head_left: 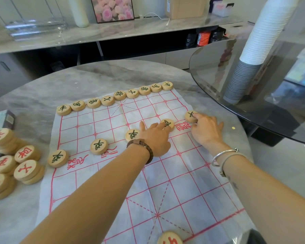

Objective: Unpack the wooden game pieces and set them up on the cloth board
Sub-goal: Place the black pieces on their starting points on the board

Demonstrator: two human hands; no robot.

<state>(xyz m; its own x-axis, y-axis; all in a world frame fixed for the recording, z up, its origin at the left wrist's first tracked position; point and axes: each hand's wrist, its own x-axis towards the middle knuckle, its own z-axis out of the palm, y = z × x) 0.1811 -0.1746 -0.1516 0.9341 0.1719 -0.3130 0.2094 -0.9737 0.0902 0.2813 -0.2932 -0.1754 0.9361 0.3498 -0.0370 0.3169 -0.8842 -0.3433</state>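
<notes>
A white cloth board (165, 182) with red grid lines lies on the round marble table. Several green-lettered wooden discs (120, 95) line its far edge. More green discs sit mid-board, among them one at the left edge (58, 158) and another (99, 146) to its right. My left hand (155, 136) reaches across with straight fingers, a fingertip pressing a green disc (167, 124); another disc (132, 135) lies partly under that hand. My right hand (207, 132) touches a green disc (191, 116) at the board's right edge with its index fingertip. One red-lettered disc (169, 238) lies at the near edge.
Stacks of red-lettered discs (23, 162) stand on the table left of the cloth, next to a box (2, 118). A dark glass table (253, 95) with a tall stack of paper cups (250, 55) overlaps at the right. A shelf runs along the back.
</notes>
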